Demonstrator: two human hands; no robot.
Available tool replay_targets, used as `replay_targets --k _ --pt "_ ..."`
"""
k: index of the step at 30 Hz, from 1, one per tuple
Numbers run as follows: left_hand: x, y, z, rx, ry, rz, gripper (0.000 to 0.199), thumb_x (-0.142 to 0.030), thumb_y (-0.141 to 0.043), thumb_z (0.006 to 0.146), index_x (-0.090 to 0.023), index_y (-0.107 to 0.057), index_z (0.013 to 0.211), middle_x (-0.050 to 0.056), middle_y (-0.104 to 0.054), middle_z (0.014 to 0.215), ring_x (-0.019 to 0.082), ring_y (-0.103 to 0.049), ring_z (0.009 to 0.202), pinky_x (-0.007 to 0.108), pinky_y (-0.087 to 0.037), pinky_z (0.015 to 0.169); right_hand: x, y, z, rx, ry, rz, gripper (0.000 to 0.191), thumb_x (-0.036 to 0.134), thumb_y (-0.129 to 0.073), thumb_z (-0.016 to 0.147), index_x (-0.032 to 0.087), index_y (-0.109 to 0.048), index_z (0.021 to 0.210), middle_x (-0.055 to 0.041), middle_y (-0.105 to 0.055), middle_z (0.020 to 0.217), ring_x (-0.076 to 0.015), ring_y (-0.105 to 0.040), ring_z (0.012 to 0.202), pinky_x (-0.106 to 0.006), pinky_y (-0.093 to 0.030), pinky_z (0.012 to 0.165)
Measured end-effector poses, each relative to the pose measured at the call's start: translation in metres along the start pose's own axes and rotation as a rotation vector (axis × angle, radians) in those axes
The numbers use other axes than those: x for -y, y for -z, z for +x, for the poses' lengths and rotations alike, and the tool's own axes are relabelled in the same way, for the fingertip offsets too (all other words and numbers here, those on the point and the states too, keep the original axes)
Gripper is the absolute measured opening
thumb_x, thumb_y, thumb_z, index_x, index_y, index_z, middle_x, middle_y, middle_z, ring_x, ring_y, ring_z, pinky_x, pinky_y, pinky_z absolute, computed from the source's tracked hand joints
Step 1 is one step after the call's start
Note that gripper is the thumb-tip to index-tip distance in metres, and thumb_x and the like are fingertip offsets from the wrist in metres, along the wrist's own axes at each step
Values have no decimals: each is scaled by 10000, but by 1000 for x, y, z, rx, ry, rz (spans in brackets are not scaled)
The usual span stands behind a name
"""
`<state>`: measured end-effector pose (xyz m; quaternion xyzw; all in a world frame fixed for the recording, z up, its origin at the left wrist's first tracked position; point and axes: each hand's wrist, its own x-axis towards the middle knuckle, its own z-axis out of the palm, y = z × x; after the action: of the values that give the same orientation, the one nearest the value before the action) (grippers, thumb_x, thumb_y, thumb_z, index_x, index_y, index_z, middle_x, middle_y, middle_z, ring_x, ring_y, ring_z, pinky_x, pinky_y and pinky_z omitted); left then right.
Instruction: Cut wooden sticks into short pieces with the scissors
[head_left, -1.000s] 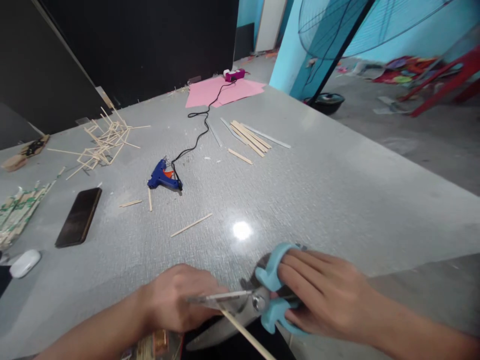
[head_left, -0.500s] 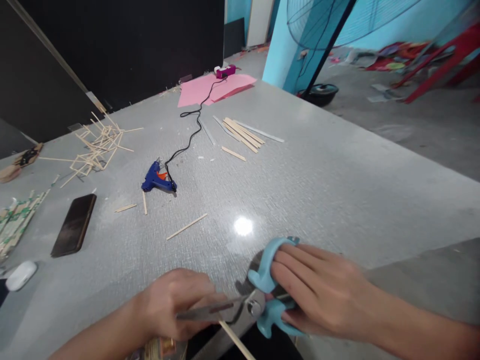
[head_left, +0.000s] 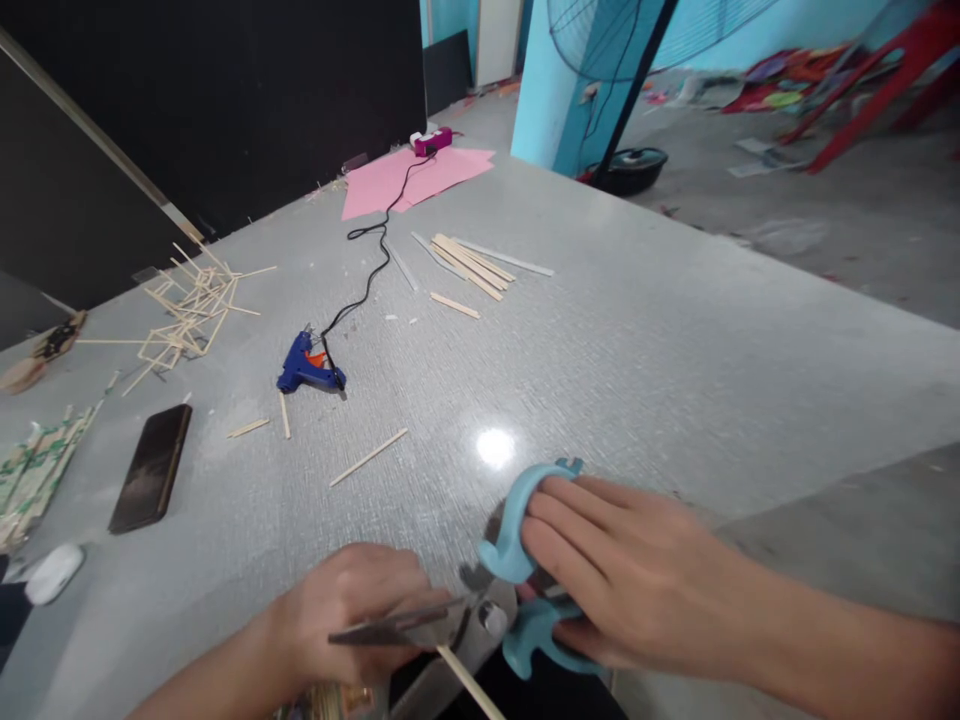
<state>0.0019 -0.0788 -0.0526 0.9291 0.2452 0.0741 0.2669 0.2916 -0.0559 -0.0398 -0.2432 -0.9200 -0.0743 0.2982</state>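
Observation:
My right hand (head_left: pixel 630 570) grips a pair of scissors (head_left: pixel 492 618), its fingers through the light blue handles. The scissor blades are apart and point left across a thin wooden stick (head_left: pixel 469 683), which slants down to the bottom edge. Behind the blades is my left hand (head_left: pixel 360 605), its fingers curled closed round the stick's upper end; the blades partly cover those fingertips. On the table, beyond my hands, lies a single loose stick (head_left: pixel 369 458). A blue hot glue gun (head_left: pixel 307 362) with an orange trigger rests farther off.
At left are a framework of joined sticks (head_left: pixel 191 310), a phone (head_left: pixel 151 468), wrapped sticks (head_left: pixel 41 470) and a white case (head_left: pixel 55 573). A pile of sticks (head_left: pixel 472 265) lies farther back. The black cord (head_left: pixel 367 290) runs to a power strip (head_left: pixel 433 142) on pink paper (head_left: pixel 375 185).
The view has shifted slightly. The scissors stay apart around the stick, and both hands keep nearly the same pose.

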Motion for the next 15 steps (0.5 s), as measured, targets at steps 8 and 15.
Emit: replay_targets --k 8,15 --pt "-2 5 1 -85 -48 -51 286 -299 -340 1047 -199 -596 971 6 -555 666 148 -497 560 261 -396 545 2 3 0 3 8 -21 176 149 -463 956 195 -566 821 -47 -606 745 -197 -541 667 -333 -413 592" --pt "-2 6 -1 -95 -51 -2 329 -307 -299 1055 -207 -599 965 11 -593 680 148 -518 536 259 -402 517 5 1 -3 -3 -29 14 159 126 -488 930 210 -545 808 -39 -599 737 -193 -535 649 -328 -399 569"
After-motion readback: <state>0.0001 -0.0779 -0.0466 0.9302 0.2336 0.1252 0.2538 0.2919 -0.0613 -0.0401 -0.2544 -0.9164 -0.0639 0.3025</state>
